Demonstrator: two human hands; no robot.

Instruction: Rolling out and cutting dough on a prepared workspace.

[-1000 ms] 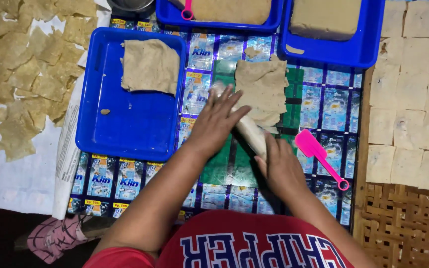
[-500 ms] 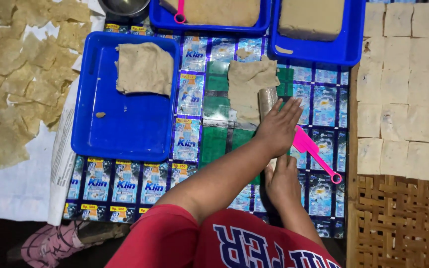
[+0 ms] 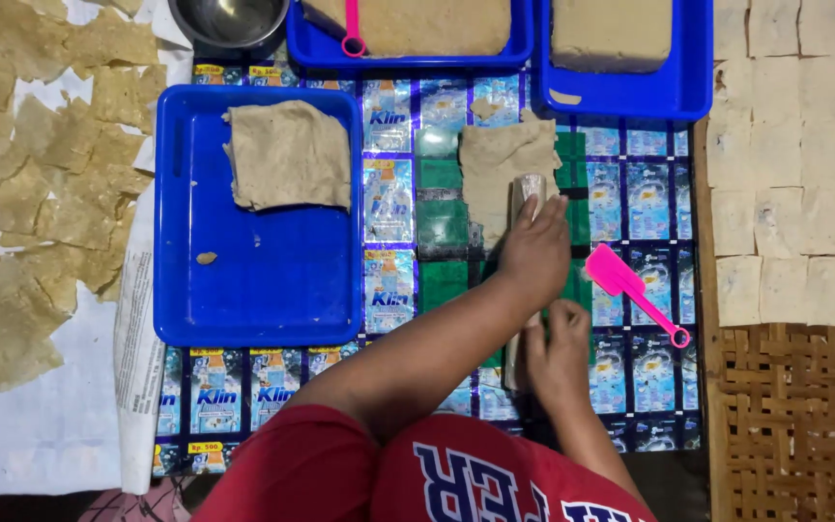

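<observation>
1. My left hand [image 3: 533, 253] lies flat, fingers together, pressing on the upper part of the rolling pin [image 3: 526, 208]; it is not closed round it.
2. My right hand [image 3: 560, 356] rests on the pin's lower end, near the mat's near edge; I cannot tell whether its fingers close round it.
3. The pin lies lengthwise over the thin dough sheet [image 3: 506, 164], which is spread toward the far edge of the sachet-patterned mat [image 3: 393, 208].
4. A pink spatula [image 3: 635, 292] lies just right of my hands, toward the mat's right edge.
5. A blue tray [image 3: 253, 280] on the mat's left side holds a folded dough sheet [image 3: 287, 155].
</observation>
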